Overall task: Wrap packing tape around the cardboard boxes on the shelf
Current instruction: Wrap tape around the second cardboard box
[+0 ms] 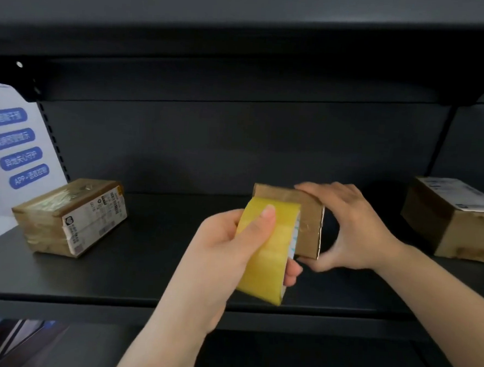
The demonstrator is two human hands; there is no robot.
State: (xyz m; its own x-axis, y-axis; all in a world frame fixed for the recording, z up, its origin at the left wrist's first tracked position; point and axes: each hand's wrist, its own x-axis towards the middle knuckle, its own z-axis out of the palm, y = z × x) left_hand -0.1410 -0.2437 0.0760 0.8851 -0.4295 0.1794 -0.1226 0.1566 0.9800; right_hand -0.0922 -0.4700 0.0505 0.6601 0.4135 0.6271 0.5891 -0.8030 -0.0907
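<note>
Tape roll (265, 250) sits pinched in my left hand (225, 250), against the small box (304, 215) at mid-shelf (116, 275). My right hand (354, 230) curls round that box's right end. Two other boxes (68, 218) (454, 219) sit on either side.

Tape roll (265, 250) hides middle box (304, 215) front; label txt on left box (69, 215) unreadable.

White sign (7, 152) with blue labels at left, slotted upright (53, 140) beside it
</note>
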